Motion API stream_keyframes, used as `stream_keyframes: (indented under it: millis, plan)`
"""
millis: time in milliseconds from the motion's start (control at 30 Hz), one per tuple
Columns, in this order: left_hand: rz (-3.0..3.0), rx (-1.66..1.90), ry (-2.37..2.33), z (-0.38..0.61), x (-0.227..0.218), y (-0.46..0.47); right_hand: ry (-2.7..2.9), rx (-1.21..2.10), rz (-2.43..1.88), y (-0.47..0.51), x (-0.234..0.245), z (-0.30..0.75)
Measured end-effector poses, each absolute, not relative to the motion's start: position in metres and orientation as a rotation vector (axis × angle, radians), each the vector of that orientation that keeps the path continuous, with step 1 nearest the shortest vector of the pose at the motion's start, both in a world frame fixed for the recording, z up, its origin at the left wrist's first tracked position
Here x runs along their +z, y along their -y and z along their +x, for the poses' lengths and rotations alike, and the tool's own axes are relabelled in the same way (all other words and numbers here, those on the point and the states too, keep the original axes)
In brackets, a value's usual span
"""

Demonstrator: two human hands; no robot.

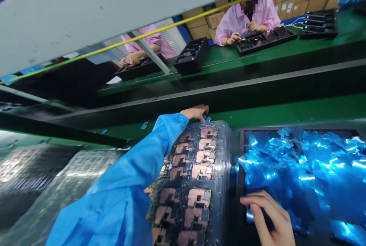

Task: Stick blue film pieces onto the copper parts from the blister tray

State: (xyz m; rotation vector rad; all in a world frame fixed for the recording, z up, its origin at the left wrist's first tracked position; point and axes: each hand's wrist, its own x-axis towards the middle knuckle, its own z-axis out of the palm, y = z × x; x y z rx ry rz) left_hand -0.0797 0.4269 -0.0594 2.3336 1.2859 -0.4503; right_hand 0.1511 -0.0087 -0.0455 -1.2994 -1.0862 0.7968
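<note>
My left hand (197, 112), at the end of a blue sleeve, reaches past the far edge of a stack of clear plastic trays (224, 154). Its thumb and forefinger are apart, just above a small blue film piece (207, 119); touching cannot be made out. Rows of copper-coloured circuit boards (200, 196) sit in the top tray, partly hidden by my sleeve. My right hand (270, 215) is over the near left edge of a dark bin (242, 143) heaped with shiny blue film scraps (303, 173). Its thumb and forefinger are closed together, with nothing visible between them.
More plastic trays (88, 166) are stacked at the left, blurred. A stray blue film bit (144, 125) lies on the green bench (314, 110). Beyond a metal rail (243, 82), co-workers in pink sleeves handle black trays (268, 42). A pale shelf (114, 5) overhangs the top.
</note>
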Motion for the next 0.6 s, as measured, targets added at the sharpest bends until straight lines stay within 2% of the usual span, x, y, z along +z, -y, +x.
stream_keyframes:
  millis: [167,333,467,600]
  plan:
    - [2.199,-0.257,-1.383,-0.078,-0.041,-0.42,1.113,0.762,-1.309,0.011,-0.047,0.155]
    - [2.072,0.163,-1.473,-0.08,-0.001,-0.378,1.281,0.726,-1.237,0.013,-0.047,0.166]
    - [1.776,0.667,-1.345,-0.078,0.038,-0.271,1.25,0.734,-1.259,0.011,-0.035,0.164]
    - [1.613,0.761,-1.192,-0.058,0.062,-0.142,1.179,0.802,-1.21,0.002,-0.012,0.149]
